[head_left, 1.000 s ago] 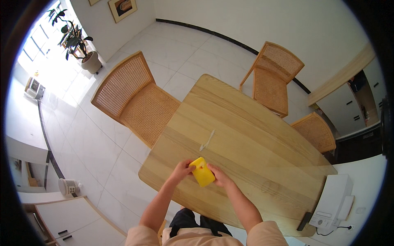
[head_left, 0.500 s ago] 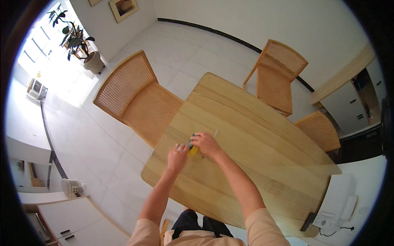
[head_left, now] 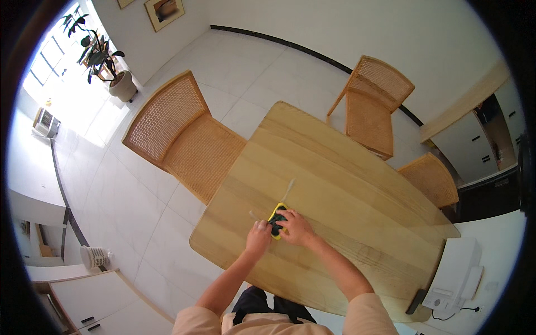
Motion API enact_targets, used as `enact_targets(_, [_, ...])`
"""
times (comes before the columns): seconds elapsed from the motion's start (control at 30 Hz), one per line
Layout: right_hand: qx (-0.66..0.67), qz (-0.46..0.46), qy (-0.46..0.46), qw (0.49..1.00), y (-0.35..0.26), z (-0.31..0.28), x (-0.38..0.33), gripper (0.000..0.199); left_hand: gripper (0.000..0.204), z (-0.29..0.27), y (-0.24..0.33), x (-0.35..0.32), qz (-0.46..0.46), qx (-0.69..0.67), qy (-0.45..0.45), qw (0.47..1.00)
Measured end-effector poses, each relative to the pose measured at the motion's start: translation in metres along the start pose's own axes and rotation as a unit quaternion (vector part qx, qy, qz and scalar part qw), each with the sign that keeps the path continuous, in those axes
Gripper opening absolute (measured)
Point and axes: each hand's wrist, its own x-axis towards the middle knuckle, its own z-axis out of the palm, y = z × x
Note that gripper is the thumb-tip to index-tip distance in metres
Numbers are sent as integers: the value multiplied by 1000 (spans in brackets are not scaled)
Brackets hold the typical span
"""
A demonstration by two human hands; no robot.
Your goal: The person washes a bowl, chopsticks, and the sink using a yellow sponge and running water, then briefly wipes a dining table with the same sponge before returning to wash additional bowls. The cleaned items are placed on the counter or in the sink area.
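One yellow-and-black device [head_left: 280, 208] is held between left hand [head_left: 259, 237] and right hand [head_left: 298, 229], over one wooden surface [head_left: 346, 229]. Three cane chairs [head_left: 204, 153] are counted alongside; one potted plant [head_left: 122, 86] is seen near the window [head_left: 50, 58].

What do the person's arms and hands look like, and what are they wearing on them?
Both arms have loose, short beige sleeves, plain as far as I can see, and the forearms are bare. The left hand and right hand wear no gloves. I see no watch or bracelet. There's a pale spot on a left finger, but it's too small to tell whether it's a ring.
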Motion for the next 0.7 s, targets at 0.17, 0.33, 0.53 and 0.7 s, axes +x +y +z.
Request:
enact_targets(0.17, [-52,87,63,993,-20,23,3,45,17,-3,4,-7,-18,-85,30,996])
enact_targets(0.33, [-17,82,71,994,-28,40,-2,31,17,-1,1,-21,-45,-122,12,991])
enact_targets(0.53, [20,20,85,996,-39,64,-36,19,18,-25,-3,-77,-35,-168,-20,985])
enact_targets(0.7, [0,46,108,993,-54,45,-44,15,18,-44,-18,-94,-75,-160,36,984])
